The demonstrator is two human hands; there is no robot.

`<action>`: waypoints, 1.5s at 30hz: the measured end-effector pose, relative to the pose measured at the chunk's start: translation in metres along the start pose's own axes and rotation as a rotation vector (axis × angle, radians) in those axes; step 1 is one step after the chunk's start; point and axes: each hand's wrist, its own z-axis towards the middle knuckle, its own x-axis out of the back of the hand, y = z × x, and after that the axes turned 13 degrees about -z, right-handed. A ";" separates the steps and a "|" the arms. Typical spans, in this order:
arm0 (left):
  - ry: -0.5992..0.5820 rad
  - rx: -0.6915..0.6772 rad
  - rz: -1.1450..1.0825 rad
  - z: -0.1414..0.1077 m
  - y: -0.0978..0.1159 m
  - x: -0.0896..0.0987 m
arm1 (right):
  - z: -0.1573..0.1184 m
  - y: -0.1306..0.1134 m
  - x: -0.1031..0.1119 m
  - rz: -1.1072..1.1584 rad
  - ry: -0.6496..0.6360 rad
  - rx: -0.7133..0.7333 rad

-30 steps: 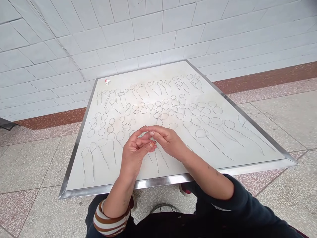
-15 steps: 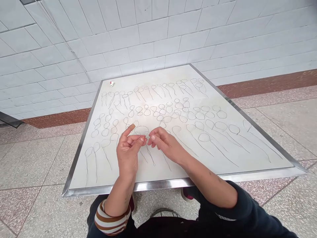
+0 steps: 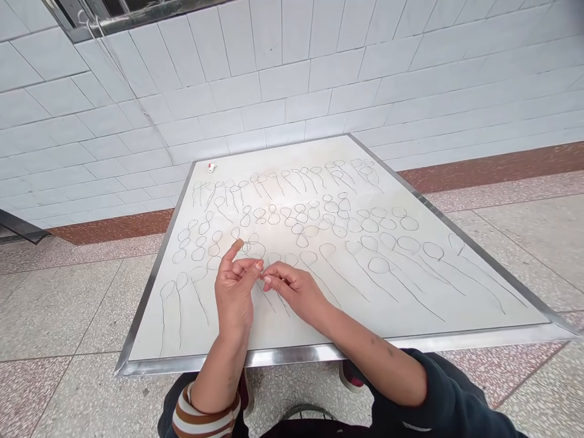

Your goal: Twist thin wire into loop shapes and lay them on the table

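Note:
Both my hands meet above the near part of a white table (image 3: 347,328), fingertips almost touching. My left hand (image 3: 235,292) pinches thumb and index finger together on a thin wire, with another finger, wrapped in a tan strip at its tip, held up. My right hand (image 3: 298,292) is closed in a pinch at the same spot from the right. Most of the wire between them is too fine or hidden to follow. Around the hands lie several dark wires bent into a loop with long tails, such as the looped wire (image 3: 163,322) on the left.
Farther back lie rows of wires twisted into double loops and shorter looped wires. A small white-and-red object (image 3: 212,167) sits in the far left corner. Metal edging (image 3: 296,355) frames the table, and a white tiled wall (image 3: 283,115) stands behind it.
The camera view has tilted up, so the table appears lower and a window frame shows at upper left. My right hand has come closer to the left fingertips, and its fingers have tightened.

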 end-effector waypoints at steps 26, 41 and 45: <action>0.014 -0.026 -0.040 0.005 0.033 0.025 | -0.014 -0.012 -0.007 -0.054 0.016 -0.025; -0.069 0.108 0.098 0.006 0.004 0.017 | -0.008 -0.001 0.000 -0.063 0.102 -0.136; -0.036 0.057 0.149 0.014 0.006 0.021 | -0.007 0.000 0.023 -0.161 0.110 -0.154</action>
